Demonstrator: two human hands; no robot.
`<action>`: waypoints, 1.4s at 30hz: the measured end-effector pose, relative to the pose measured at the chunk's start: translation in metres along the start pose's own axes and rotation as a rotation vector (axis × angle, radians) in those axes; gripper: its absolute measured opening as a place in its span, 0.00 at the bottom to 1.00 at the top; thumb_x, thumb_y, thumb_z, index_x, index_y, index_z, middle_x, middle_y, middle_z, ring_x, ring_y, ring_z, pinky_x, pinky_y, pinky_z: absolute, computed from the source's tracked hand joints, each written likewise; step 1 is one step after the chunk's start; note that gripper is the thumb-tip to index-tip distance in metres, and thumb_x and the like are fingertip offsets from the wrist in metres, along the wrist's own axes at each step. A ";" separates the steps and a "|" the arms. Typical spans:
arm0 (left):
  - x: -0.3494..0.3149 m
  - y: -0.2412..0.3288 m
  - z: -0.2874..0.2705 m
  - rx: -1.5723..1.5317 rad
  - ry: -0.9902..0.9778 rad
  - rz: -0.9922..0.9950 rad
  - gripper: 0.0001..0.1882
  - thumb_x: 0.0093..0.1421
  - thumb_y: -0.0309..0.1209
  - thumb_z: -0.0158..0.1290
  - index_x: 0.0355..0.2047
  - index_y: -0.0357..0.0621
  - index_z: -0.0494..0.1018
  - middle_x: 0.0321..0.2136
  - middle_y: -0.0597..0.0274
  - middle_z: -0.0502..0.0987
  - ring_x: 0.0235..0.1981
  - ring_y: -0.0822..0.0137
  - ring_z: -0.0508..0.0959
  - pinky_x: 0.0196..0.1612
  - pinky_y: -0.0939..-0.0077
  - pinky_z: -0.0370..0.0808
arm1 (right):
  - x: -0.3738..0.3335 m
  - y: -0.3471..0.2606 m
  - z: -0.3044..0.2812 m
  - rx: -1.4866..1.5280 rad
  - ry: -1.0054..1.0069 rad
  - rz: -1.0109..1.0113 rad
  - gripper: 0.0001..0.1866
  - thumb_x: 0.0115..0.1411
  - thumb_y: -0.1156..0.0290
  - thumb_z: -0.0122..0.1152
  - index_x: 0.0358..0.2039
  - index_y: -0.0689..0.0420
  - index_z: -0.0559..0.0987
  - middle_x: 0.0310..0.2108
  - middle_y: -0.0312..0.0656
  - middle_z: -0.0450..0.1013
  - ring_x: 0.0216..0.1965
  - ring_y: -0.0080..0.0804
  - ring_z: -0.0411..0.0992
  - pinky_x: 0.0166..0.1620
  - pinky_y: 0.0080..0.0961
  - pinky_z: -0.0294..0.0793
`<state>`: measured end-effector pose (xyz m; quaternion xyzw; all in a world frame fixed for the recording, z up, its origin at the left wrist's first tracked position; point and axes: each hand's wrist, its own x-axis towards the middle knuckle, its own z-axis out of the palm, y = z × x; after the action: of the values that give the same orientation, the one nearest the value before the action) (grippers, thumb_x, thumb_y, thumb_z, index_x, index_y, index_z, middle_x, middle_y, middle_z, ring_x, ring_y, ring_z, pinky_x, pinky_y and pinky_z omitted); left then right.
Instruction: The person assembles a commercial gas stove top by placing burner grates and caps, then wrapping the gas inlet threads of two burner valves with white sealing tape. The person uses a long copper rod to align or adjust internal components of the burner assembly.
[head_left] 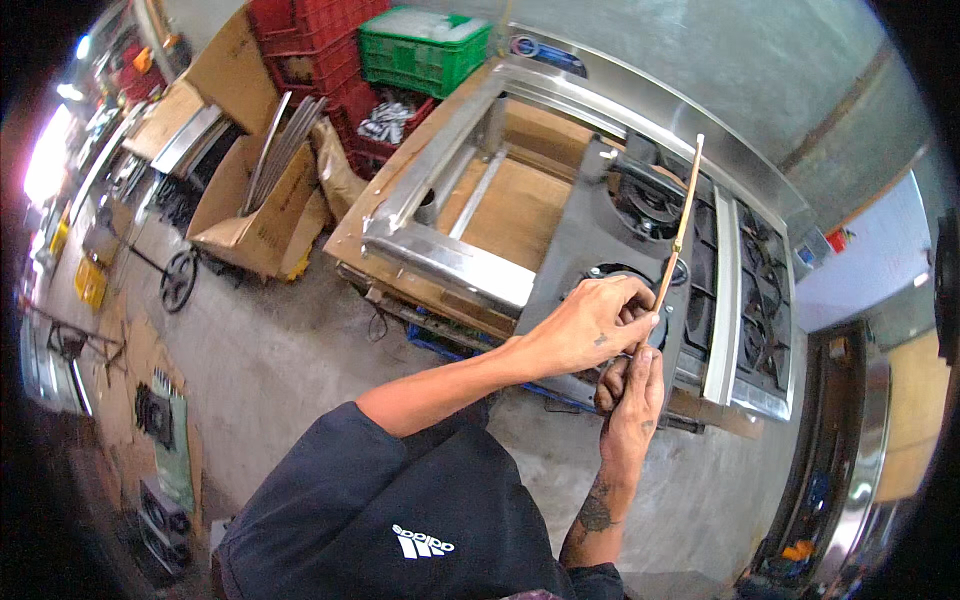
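Both hands meet over the stove's front, pinching a thin brass-coloured tube (688, 200). It slants up and away to a pale tip, with a small brass fitting partway along. My left hand (598, 318) grips it with thumb and fingers. Just below, my right hand (636, 388) is closed around its near end, which the fingers hide. Under the tube lies a steel-framed gas stove (570, 240) with a dark top plate and black burners (645, 200). My left hand hovers over its front burner, which is partly covered.
Left of the burners is an open steel frame bay (505, 215) with cardboard in it. Red crates (310, 60) and a green crate (425, 48) stand behind. A cardboard box (250, 220) of metal strips sits on the left floor. Black grates (765, 290) cover the right section.
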<state>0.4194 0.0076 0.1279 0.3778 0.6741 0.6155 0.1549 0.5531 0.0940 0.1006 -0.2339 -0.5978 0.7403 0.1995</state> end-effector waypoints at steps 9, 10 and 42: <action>-0.064 -0.106 -0.249 0.039 1.024 0.083 0.17 0.75 0.40 0.56 0.46 0.36 0.80 0.33 0.61 0.83 0.31 0.74 0.81 0.35 0.77 0.80 | -0.009 0.014 0.007 -0.069 0.110 -0.082 0.20 0.81 0.53 0.46 0.43 0.58 0.74 0.20 0.24 0.52 0.18 0.12 0.48 0.21 0.18 0.45; -0.067 -0.144 -0.286 0.025 1.134 0.069 0.16 0.74 0.39 0.56 0.47 0.36 0.80 0.32 0.62 0.83 0.30 0.76 0.80 0.35 0.79 0.79 | -0.007 0.013 0.010 -0.088 0.136 -0.107 0.20 0.81 0.54 0.47 0.43 0.58 0.74 0.20 0.25 0.51 0.18 0.12 0.48 0.21 0.18 0.45; -0.030 -0.418 -0.488 0.138 0.466 -0.613 0.14 0.71 0.31 0.57 0.49 0.33 0.80 0.35 0.62 0.79 0.36 0.72 0.76 0.39 0.70 0.74 | 0.026 0.032 0.132 -0.117 0.406 -0.170 0.18 0.82 0.57 0.46 0.45 0.59 0.74 0.20 0.26 0.52 0.16 0.13 0.48 0.19 0.17 0.50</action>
<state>-0.0229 -0.3428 -0.1808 0.0185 0.8126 0.5633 0.1483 0.4542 -0.0026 0.0901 -0.3382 -0.6050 0.6225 0.3636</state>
